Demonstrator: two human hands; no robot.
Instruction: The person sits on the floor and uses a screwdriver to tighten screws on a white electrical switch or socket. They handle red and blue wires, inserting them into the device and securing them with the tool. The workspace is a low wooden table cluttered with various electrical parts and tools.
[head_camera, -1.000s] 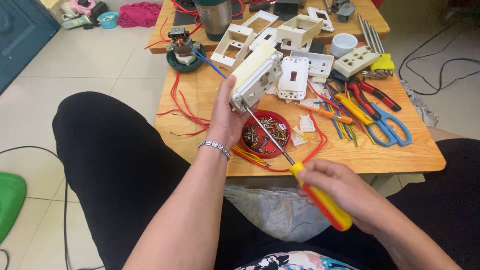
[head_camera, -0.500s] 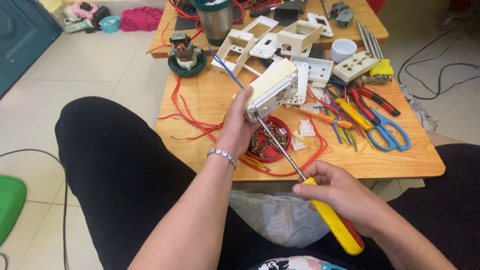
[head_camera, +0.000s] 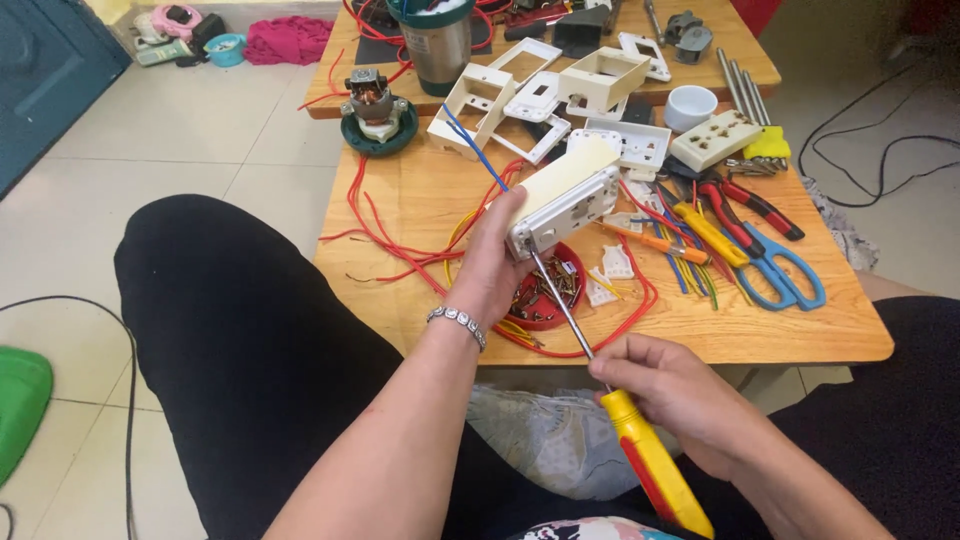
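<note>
My left hand (head_camera: 492, 262) grips a cream electrical socket box (head_camera: 565, 194) and holds it tilted above a low wooden table (head_camera: 420, 205). A blue wire (head_camera: 475, 150) and red wires trail from the box. My right hand (head_camera: 675, 395) holds a yellow and red handled screwdriver (head_camera: 650, 462). Its metal shaft (head_camera: 560, 300) runs up to the lower corner of the box. Under the box sits a red dish of screws (head_camera: 543, 295).
On the table lie red wires (head_camera: 385, 235), blue scissors (head_camera: 775, 270), red pliers (head_camera: 750, 205), several white switch plates and boxes (head_camera: 600, 78), a white cup (head_camera: 690, 105), a small motor (head_camera: 372, 110) and a metal tumbler (head_camera: 436, 38). My black-clad knee (head_camera: 215, 300) is at the left.
My left hand has lifted and turned the box slightly. My right hand and the screwdriver have shifted a little, with the tip still at the box.
</note>
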